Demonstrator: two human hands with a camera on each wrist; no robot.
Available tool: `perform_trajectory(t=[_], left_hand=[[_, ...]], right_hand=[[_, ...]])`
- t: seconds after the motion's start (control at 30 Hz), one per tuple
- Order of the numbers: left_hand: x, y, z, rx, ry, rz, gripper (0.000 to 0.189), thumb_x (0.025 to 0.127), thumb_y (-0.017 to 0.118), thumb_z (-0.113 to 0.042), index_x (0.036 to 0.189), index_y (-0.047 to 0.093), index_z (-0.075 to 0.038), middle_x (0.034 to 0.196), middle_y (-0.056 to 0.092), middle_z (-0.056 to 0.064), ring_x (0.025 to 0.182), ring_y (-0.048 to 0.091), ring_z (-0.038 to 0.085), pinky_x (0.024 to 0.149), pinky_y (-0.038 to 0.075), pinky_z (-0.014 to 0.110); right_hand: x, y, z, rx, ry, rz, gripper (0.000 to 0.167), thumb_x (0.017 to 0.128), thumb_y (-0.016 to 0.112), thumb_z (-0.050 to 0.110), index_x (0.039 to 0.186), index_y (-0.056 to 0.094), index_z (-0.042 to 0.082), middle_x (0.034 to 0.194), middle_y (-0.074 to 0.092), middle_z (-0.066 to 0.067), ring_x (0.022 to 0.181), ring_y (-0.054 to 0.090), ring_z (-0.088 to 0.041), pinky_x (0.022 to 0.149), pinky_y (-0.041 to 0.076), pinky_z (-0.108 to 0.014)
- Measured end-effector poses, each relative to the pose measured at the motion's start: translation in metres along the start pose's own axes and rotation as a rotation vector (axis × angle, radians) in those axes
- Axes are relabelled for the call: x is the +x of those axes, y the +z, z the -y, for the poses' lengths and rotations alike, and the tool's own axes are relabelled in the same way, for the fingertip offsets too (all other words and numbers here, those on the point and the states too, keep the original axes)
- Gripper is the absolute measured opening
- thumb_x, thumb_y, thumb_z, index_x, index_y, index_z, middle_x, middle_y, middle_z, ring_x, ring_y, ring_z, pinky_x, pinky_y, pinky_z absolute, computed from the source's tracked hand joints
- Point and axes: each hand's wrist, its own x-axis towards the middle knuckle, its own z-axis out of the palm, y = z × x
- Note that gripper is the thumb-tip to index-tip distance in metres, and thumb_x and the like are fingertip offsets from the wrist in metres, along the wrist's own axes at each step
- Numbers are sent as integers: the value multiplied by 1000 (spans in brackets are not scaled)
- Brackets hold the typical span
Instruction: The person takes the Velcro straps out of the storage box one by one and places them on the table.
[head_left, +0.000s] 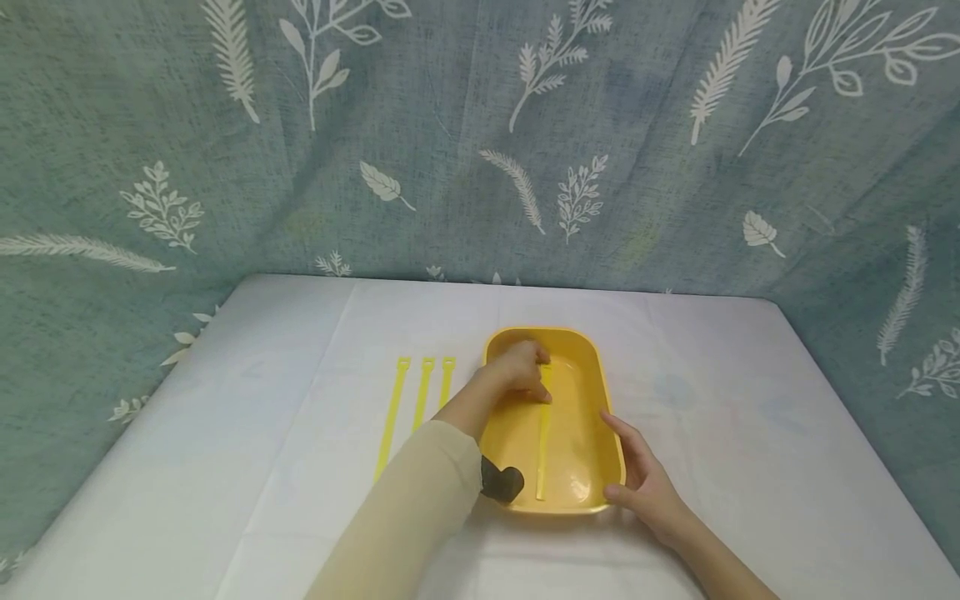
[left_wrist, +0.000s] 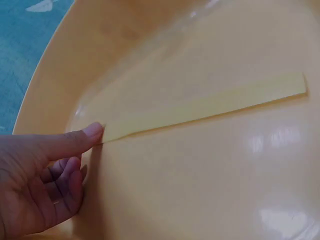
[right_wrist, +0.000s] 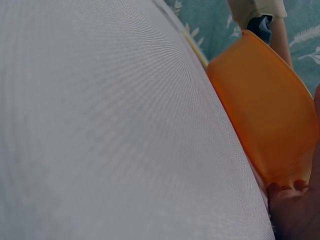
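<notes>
A yellow tray [head_left: 588, 417] with raised sides stands lengthwise on the table. Inside it lies a flat yellow strap [head_left: 543, 450], its far end between the thumb and fingers of my left hand [head_left: 522, 365]. The left wrist view shows the thumb on the end of that strap [left_wrist: 210, 111], with the other fingers curled beneath. At the tray's near right side, my right hand [head_left: 648, 487] holds the rim, thumb at the corner. Only part of the right hand [right_wrist: 297, 212] shows in the right wrist view, fingertips against the tray's outer wall [right_wrist: 270, 110].
Left of the tray, three more yellow straps [head_left: 392, 421] with square loops at their far ends lie side by side on the white-covered table [head_left: 300, 358]. My left forearm partly covers them. A patterned green-blue curtain [head_left: 450, 150] hangs behind the table.
</notes>
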Motion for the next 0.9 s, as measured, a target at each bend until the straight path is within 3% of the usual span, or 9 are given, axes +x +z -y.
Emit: perform_trajectory(t=[0.13,0.53,0.63,0.73,0.83,0.9], left_hand=[[-1,4,1,56,42,-18,63,63,84,-17,118,54,-7,87,58,3,81,50,15,82,43,23],[1,7,5,-13,63,-18,45,67,82,-15,104,57,-10,80,55,1,73,50,13,63,42,20],[5,7,5,-80,86,-34,41,70,79,-9,106,59,-6,75,52,0,68,48,12,60,41,18],[6,7,4,-216,106,-24,40,74,74,-2,111,59,-1,71,48,1,64,47,11,59,44,17],[5,7,2,-371,113,19,46,77,69,3,121,56,0,73,48,2,64,53,10,63,51,21],[3,7,0,-410,120,59,50,78,67,4,126,54,-2,77,51,4,65,55,11,65,54,26]], right_hand=[[0,0,-1,-10,-10,-1,77,85,65,11,144,17,2,148,11,-21,133,28,-8,100,35,-21],[0,0,-1,-46,1,-25,77,84,66,13,144,20,3,147,12,-25,132,30,-7,99,35,-20],[0,0,-1,-52,5,-32,77,84,67,13,144,20,4,146,11,-27,131,30,-7,99,36,-20],[0,0,-1,-46,-2,-28,77,84,67,14,144,20,4,146,11,-27,131,31,-8,98,37,-20],[0,0,-1,-39,-10,-17,77,85,66,14,144,19,3,146,11,-26,131,31,-9,98,37,-21],[0,0,-1,-42,-11,-18,77,85,66,14,144,19,3,146,12,-26,131,31,-9,99,37,-21]])
